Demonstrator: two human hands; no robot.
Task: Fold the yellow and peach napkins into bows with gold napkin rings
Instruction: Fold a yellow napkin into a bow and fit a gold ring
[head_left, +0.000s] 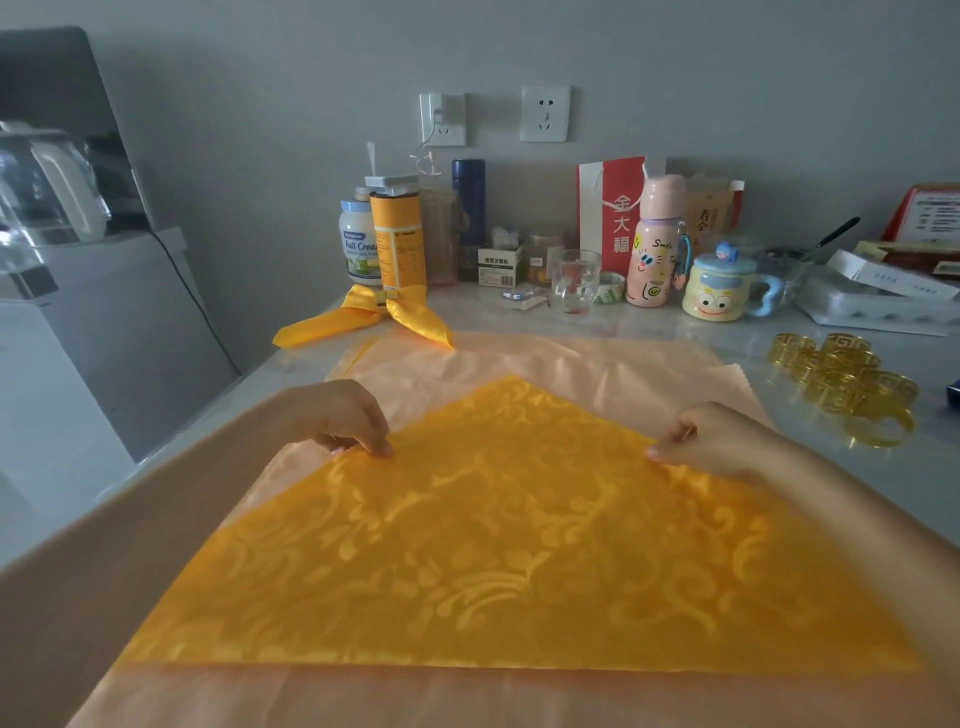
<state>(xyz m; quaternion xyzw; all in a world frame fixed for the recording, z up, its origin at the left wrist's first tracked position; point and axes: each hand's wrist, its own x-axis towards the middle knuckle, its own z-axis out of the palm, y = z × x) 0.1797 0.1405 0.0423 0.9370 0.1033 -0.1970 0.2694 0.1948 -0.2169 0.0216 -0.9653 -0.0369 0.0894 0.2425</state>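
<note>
The left grip (348, 415) and right grip (706, 441) each pinch the yellow napkin (519, 545); beyond the right grip, a lidded mug (719, 293), contents hidden.

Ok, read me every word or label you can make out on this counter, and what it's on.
"Full Crea", the end hidden: white jar
"金大福": red paper bag
"Smile": pink bottle
"感冒灵颗粒": small white box
Too blurred to read: orange canister, red-framed sheet
</note>
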